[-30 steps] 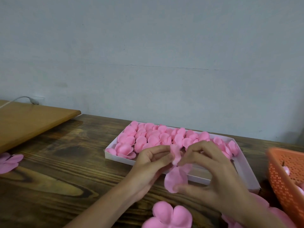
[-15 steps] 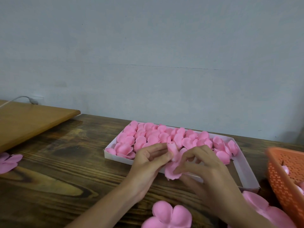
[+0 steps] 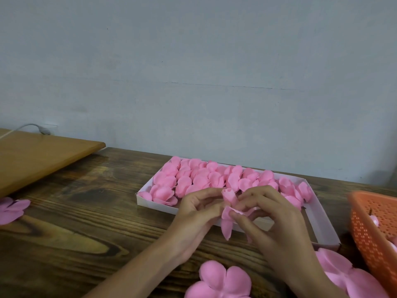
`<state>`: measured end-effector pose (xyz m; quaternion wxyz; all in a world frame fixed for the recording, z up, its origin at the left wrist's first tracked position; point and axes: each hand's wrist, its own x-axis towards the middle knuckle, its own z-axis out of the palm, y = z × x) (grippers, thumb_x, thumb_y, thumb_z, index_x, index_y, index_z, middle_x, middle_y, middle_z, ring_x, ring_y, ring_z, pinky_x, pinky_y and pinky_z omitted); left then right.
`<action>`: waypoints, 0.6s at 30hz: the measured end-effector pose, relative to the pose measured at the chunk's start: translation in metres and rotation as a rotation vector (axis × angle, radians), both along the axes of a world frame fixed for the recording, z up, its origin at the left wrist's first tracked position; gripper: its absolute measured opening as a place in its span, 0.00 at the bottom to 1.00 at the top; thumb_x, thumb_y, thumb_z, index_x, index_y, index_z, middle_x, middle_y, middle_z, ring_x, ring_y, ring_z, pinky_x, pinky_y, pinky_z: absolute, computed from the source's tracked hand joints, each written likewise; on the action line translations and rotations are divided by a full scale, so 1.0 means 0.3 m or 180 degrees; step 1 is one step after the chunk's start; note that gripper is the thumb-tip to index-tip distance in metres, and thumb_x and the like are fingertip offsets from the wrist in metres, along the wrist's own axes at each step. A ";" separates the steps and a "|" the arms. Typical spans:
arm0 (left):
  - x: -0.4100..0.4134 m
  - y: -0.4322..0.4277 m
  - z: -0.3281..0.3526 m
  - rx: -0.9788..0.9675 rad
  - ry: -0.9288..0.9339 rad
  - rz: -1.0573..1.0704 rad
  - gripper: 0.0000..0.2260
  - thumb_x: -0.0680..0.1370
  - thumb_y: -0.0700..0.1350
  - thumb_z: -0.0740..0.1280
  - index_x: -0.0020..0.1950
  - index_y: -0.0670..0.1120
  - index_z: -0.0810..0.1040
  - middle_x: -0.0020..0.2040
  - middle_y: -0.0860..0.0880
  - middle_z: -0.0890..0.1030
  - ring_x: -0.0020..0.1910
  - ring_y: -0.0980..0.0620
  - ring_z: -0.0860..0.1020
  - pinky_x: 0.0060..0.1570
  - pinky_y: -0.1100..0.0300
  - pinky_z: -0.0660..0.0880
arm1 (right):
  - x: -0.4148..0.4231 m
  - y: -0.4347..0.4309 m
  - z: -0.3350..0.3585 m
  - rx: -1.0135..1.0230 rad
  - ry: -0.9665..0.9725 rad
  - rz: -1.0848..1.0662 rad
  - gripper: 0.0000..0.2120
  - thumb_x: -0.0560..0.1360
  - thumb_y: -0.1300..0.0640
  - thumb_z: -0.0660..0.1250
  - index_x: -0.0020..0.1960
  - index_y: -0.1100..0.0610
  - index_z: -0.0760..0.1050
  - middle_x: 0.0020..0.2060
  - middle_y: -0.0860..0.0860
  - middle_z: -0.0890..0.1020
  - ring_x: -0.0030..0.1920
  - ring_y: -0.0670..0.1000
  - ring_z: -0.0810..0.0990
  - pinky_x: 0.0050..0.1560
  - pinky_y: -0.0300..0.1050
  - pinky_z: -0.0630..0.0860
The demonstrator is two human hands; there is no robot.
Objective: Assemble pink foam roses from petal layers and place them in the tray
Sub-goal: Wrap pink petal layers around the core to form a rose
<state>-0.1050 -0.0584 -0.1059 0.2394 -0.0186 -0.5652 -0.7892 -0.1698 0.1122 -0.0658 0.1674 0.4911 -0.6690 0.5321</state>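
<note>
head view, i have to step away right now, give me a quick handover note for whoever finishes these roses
Left hand and right hand: both pinch the half-made rose, a rolled bud with a petal layer hanging under it, just in front of the tray.
Done: tray mostly filled with finished roses; its near right corner is bare.
Left: wrap this layer round the bud, set the rose in that gap, repeat.
Loose petal layers lie on the table near you; the orange basket at the right holds a few pink pieces.
</note>
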 end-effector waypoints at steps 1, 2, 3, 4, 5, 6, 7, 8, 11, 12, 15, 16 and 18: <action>0.001 0.001 0.001 -0.0013 0.0010 -0.0044 0.18 0.72 0.46 0.81 0.59 0.42 0.86 0.56 0.40 0.87 0.59 0.42 0.84 0.58 0.51 0.80 | -0.001 0.000 -0.004 -0.0007 -0.0006 -0.0016 0.04 0.71 0.52 0.76 0.42 0.52 0.84 0.46 0.43 0.82 0.41 0.50 0.84 0.37 0.41 0.80; 0.002 0.003 0.002 -0.0023 0.0007 -0.0072 0.19 0.72 0.46 0.81 0.60 0.41 0.86 0.57 0.39 0.86 0.59 0.41 0.84 0.58 0.50 0.81 | -0.003 0.001 -0.007 0.0003 -0.0010 -0.0037 0.02 0.72 0.55 0.77 0.43 0.51 0.84 0.47 0.43 0.82 0.42 0.49 0.84 0.37 0.41 0.80; 0.001 0.005 0.001 -0.0032 -0.0006 -0.0077 0.19 0.73 0.46 0.81 0.61 0.41 0.85 0.58 0.38 0.86 0.60 0.40 0.84 0.58 0.49 0.80 | -0.005 0.001 -0.011 0.0010 0.0001 -0.0078 0.04 0.71 0.58 0.78 0.43 0.51 0.84 0.48 0.43 0.83 0.42 0.48 0.84 0.38 0.40 0.81; 0.001 0.007 -0.002 -0.0042 -0.0020 -0.0063 0.19 0.74 0.46 0.80 0.61 0.40 0.85 0.59 0.37 0.85 0.60 0.39 0.83 0.58 0.48 0.80 | -0.005 0.000 -0.014 0.0021 0.0000 -0.0123 0.08 0.71 0.61 0.79 0.42 0.50 0.84 0.48 0.42 0.83 0.43 0.47 0.84 0.38 0.39 0.81; 0.001 0.008 -0.005 -0.0059 -0.0031 -0.0035 0.18 0.75 0.46 0.80 0.61 0.40 0.85 0.58 0.37 0.85 0.60 0.38 0.83 0.58 0.48 0.80 | -0.006 0.000 -0.018 0.0028 -0.0012 -0.0163 0.10 0.71 0.63 0.79 0.42 0.49 0.83 0.48 0.42 0.83 0.43 0.47 0.84 0.39 0.40 0.81; 0.001 0.008 -0.006 -0.0094 -0.0035 -0.0005 0.17 0.75 0.46 0.79 0.61 0.40 0.85 0.57 0.38 0.86 0.59 0.39 0.84 0.58 0.49 0.80 | -0.007 -0.002 -0.020 0.0026 -0.0037 -0.0189 0.11 0.71 0.64 0.78 0.42 0.49 0.82 0.48 0.42 0.83 0.44 0.47 0.84 0.39 0.41 0.81; 0.001 0.009 -0.008 -0.0152 -0.0033 0.0022 0.16 0.76 0.47 0.79 0.60 0.41 0.86 0.56 0.40 0.86 0.58 0.40 0.84 0.57 0.50 0.80 | -0.007 -0.002 -0.025 0.0019 -0.0063 -0.0194 0.12 0.72 0.65 0.78 0.42 0.49 0.82 0.48 0.42 0.83 0.44 0.48 0.84 0.38 0.42 0.81; 0.001 0.010 -0.009 -0.0221 -0.0033 0.0053 0.15 0.77 0.47 0.78 0.60 0.42 0.86 0.55 0.40 0.87 0.58 0.41 0.85 0.57 0.50 0.80 | -0.006 -0.004 -0.027 0.0014 -0.0088 -0.0207 0.13 0.72 0.65 0.78 0.42 0.48 0.81 0.47 0.42 0.83 0.45 0.49 0.84 0.38 0.44 0.82; 0.000 0.009 -0.015 -0.0327 -0.0051 0.0168 0.15 0.77 0.48 0.78 0.62 0.44 0.86 0.57 0.40 0.87 0.59 0.41 0.85 0.58 0.49 0.80 | -0.006 -0.006 -0.033 0.0005 -0.0102 -0.0224 0.13 0.72 0.64 0.78 0.42 0.47 0.80 0.47 0.42 0.83 0.44 0.49 0.84 0.37 0.46 0.82; 0.000 0.009 -0.016 -0.0315 -0.0051 0.0192 0.15 0.77 0.48 0.78 0.61 0.44 0.86 0.57 0.40 0.87 0.59 0.41 0.85 0.58 0.50 0.81 | -0.004 -0.006 -0.032 -0.0019 -0.0127 -0.0212 0.12 0.71 0.63 0.78 0.42 0.48 0.80 0.47 0.42 0.83 0.43 0.49 0.84 0.37 0.47 0.82; 0.000 0.011 -0.015 -0.0250 -0.0051 0.0211 0.17 0.74 0.50 0.80 0.60 0.45 0.87 0.57 0.41 0.87 0.59 0.42 0.85 0.56 0.52 0.81 | -0.002 -0.005 -0.029 -0.0086 -0.0226 -0.0181 0.09 0.70 0.58 0.80 0.40 0.48 0.80 0.47 0.42 0.84 0.41 0.48 0.85 0.36 0.47 0.83; 0.000 0.012 -0.015 -0.0230 -0.0049 0.0223 0.18 0.73 0.50 0.81 0.60 0.45 0.87 0.57 0.41 0.87 0.59 0.42 0.85 0.55 0.52 0.81 | 0.000 -0.005 -0.027 -0.0088 -0.0238 -0.0193 0.10 0.70 0.57 0.80 0.40 0.48 0.80 0.47 0.41 0.84 0.41 0.47 0.85 0.36 0.46 0.83; 0.000 0.017 -0.016 -0.0190 -0.0031 0.0226 0.18 0.73 0.51 0.81 0.60 0.45 0.87 0.57 0.41 0.87 0.58 0.42 0.85 0.55 0.52 0.82 | 0.003 -0.006 -0.025 -0.0087 -0.0251 -0.0224 0.10 0.69 0.56 0.80 0.39 0.47 0.80 0.47 0.40 0.84 0.41 0.46 0.85 0.35 0.46 0.83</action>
